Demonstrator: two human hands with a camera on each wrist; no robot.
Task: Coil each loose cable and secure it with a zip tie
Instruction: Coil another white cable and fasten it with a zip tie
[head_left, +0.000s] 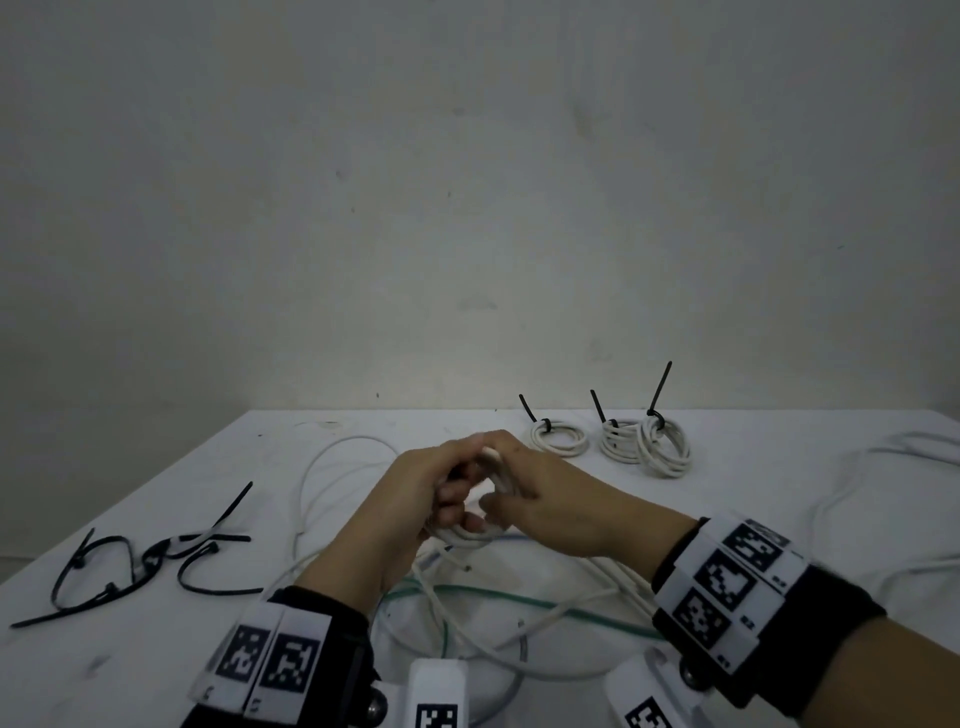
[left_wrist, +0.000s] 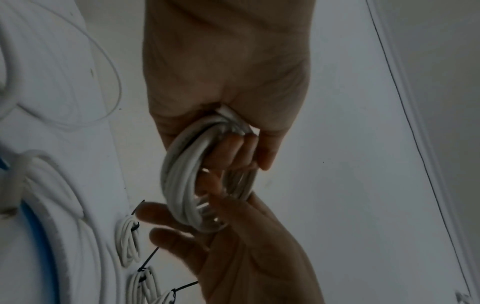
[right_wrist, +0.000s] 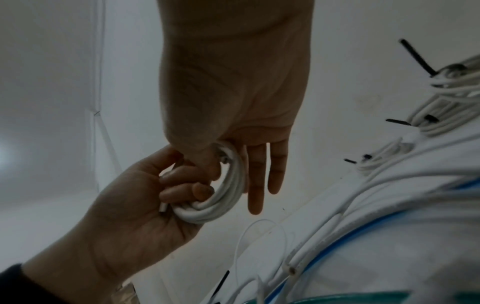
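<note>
A small coil of white cable (head_left: 467, 535) (left_wrist: 182, 185) (right_wrist: 228, 195) is held above the table between both hands. My left hand (head_left: 452, 499) (left_wrist: 233, 150) (right_wrist: 182, 189) grips it with fingers curled through the loops. From the right, my right hand (head_left: 501, 496) (left_wrist: 207, 205) (right_wrist: 233, 164) pinches the coil's far side between thumb and fingers, its other fingers straight. Loose black zip ties (head_left: 156, 561) lie on the table to the left.
Three coils tied with black zip ties (head_left: 558, 436) (head_left: 621, 441) (head_left: 667, 447) sit at the back right. Loose white cables (head_left: 311, 467), a green one (head_left: 519, 603) and a blue one lie tangled on the white table (head_left: 130, 670) under my hands. A wall rises behind.
</note>
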